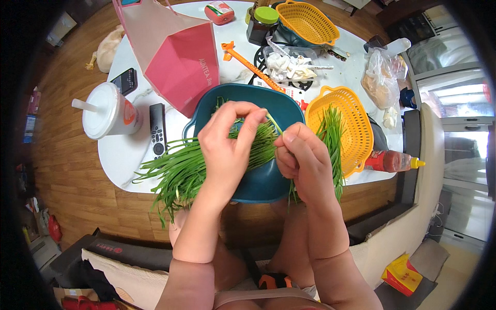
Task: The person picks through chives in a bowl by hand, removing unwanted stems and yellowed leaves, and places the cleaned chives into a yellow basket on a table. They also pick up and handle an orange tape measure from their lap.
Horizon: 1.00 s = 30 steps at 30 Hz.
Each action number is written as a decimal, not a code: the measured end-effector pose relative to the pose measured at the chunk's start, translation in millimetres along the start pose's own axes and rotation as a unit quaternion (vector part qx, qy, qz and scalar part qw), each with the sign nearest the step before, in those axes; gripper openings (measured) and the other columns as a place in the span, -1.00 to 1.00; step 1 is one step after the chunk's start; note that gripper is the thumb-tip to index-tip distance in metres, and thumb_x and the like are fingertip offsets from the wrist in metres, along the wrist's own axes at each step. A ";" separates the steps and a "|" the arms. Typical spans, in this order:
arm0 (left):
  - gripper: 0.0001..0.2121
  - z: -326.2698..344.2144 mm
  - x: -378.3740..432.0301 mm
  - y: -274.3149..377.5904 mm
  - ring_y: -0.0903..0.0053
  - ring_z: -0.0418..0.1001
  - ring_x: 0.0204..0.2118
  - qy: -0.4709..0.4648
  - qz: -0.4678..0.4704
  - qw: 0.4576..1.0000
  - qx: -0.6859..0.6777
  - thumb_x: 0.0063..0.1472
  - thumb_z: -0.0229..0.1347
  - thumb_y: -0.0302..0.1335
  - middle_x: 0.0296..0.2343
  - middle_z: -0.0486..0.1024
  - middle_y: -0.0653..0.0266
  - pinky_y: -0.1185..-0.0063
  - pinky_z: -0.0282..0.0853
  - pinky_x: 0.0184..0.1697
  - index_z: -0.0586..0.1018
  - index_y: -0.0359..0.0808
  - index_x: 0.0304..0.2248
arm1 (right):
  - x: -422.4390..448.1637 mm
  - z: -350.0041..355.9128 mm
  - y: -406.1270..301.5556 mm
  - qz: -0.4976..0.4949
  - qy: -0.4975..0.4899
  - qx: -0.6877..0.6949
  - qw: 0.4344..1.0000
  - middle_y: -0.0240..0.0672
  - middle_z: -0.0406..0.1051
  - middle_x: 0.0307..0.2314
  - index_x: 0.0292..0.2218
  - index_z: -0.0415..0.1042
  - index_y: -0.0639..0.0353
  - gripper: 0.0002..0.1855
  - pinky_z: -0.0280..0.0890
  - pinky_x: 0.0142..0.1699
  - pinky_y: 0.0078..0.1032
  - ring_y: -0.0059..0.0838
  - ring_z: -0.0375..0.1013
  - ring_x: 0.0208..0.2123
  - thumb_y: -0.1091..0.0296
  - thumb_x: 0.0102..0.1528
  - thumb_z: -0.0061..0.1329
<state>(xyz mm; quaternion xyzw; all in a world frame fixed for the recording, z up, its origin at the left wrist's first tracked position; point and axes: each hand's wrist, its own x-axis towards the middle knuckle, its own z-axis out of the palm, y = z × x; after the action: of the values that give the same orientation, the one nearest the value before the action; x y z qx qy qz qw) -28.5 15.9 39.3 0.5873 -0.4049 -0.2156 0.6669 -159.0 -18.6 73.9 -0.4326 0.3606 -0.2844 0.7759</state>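
Observation:
My left hand [226, 135] is raised over a dark teal plastic basin [255, 186], its thumb and fingertips pinched at the upper end of a pale green chive stem [274, 123]. The stem's lower end is pinched between the thumb and finger of my right hand [306, 151]. Beneath my hands a large bunch of garlic chives [178, 166] lies across the basin, its leaves hanging over the table's front left edge. A smaller bunch of chives [332, 131] rests in a yellow colander [354, 128] to the right, partly behind my right hand.
A pink paper bag [186, 66], lidded cup [110, 112], remote control [157, 130] and phone [125, 81] stand or lie left on the marble-patterned table [116, 166]. Behind the basin are a tissue-filled clear tray [290, 66] and green-lidded jar [263, 25]. A sauce bottle [393, 161] lies right.

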 end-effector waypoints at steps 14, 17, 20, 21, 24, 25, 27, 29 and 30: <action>-0.80 -7.9 18.9 -15.3 0.28 0.39 -0.59 0.063 0.016 0.943 0.326 0.09 0.07 -0.37 -0.62 0.42 0.14 0.45 0.29 -0.48 0.44 -0.35 -0.55 | -12.4 -22.2 -4.0 -0.004 0.012 0.038 0.999 -0.48 0.08 -0.79 -0.38 0.22 0.22 -0.82 -0.13 -0.71 -0.72 -0.72 -0.03 -0.79 0.30 0.15 -0.30; -0.85 -22.9 24.1 -45.3 0.21 0.40 -0.55 0.006 0.110 0.886 0.451 0.07 0.06 -0.41 -0.63 0.42 0.12 0.41 0.32 -0.44 0.49 -0.33 -0.50 | -17.0 -29.1 -13.1 -0.049 0.049 0.034 0.997 -0.41 0.12 -0.81 -0.35 0.20 0.23 -0.82 -0.12 -0.75 -0.69 -0.67 0.00 -0.82 0.30 0.14 -0.30; -0.89 -32.4 23.3 -55.4 0.18 0.43 -0.51 -0.017 0.049 0.894 0.445 0.02 0.08 -0.45 -0.60 0.45 0.08 0.38 0.35 -0.39 0.53 -0.33 -0.52 | -18.6 -52.1 -29.7 -0.120 0.148 -0.041 0.981 -0.37 0.17 -0.79 -0.21 0.22 0.26 -0.75 -0.06 -0.77 -0.68 -0.62 0.12 -0.83 0.30 0.14 -0.31; -0.89 -31.7 23.4 -58.5 0.18 0.44 -0.50 -0.047 0.007 0.893 0.448 0.00 0.09 -0.45 -0.58 0.46 0.07 0.39 0.36 -0.38 0.54 -0.33 -0.53 | -18.2 -64.7 -33.6 -0.120 0.152 -0.042 0.980 -0.37 0.17 -0.79 -0.21 0.22 0.26 -0.75 -0.06 -0.77 -0.68 -0.62 0.12 -0.83 0.30 0.14 -0.31; -0.92 -20.2 27.7 -42.6 0.18 0.45 -0.51 -0.053 -0.084 0.876 0.472 -0.06 0.12 -0.48 -0.59 0.47 0.08 0.39 0.37 -0.40 0.55 -0.31 -0.56 | -8.5 -104.3 -36.3 -0.156 0.210 -0.137 0.955 -0.37 0.22 -0.76 -0.03 0.14 0.27 -0.62 -0.01 -0.75 -0.72 -0.64 0.18 -0.81 0.29 0.16 -0.33; -0.93 -19.0 28.0 -39.4 0.18 0.45 -0.51 -0.054 -0.089 0.860 0.499 -0.08 0.13 -0.48 -0.60 0.48 0.10 0.40 0.37 -0.41 0.56 -0.29 -0.55 | -1.4 -116.4 -31.9 -0.126 0.251 -0.185 0.942 -0.29 0.27 -0.72 -0.01 0.13 0.30 -0.59 0.10 -0.68 -0.65 -0.52 0.25 -0.75 0.29 0.15 -0.30; -0.93 -24.4 25.2 -52.3 0.19 0.46 -0.52 -0.047 -0.031 0.884 0.463 -0.07 0.13 -0.47 -0.62 0.48 0.11 0.40 0.38 -0.42 0.56 -0.27 -0.55 | 6.2 -142.9 -13.1 -0.096 0.290 -0.228 0.925 -0.21 0.33 -0.67 0.02 0.12 0.33 -0.55 0.21 -0.61 -0.59 -0.40 0.33 -0.70 0.30 0.14 -0.27; -0.93 -25.9 23.0 -57.1 0.20 0.46 -0.52 -0.039 0.028 0.903 0.427 -0.07 0.13 -0.45 -0.64 0.48 0.13 0.39 0.38 -0.42 0.56 -0.26 -0.55 | 11.8 -166.3 10.2 -0.168 0.273 -0.695 0.644 0.01 0.39 -0.48 -0.04 0.20 0.39 -0.56 0.29 -0.25 -0.36 -0.11 0.39 -0.43 0.31 0.09 -0.19; -0.89 -23.4 21.6 -59.1 0.23 0.46 -0.54 -0.057 0.010 0.890 0.452 -0.05 0.13 -0.41 -0.64 0.48 0.15 0.40 0.35 -0.45 0.55 -0.28 -0.56 | 7.7 -160.3 8.7 -0.118 0.320 -0.697 0.630 0.12 0.34 -0.28 -0.11 0.27 0.44 -0.57 0.11 0.00 -0.23 0.02 0.29 -0.20 0.31 0.04 -0.13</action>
<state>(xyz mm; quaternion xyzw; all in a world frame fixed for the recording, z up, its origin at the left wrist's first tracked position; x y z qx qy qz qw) 13.7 0.8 -10.7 0.8078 -0.5020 -0.0360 0.3069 -282.6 -95.1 5.2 -0.7652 0.6230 -0.1579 0.0386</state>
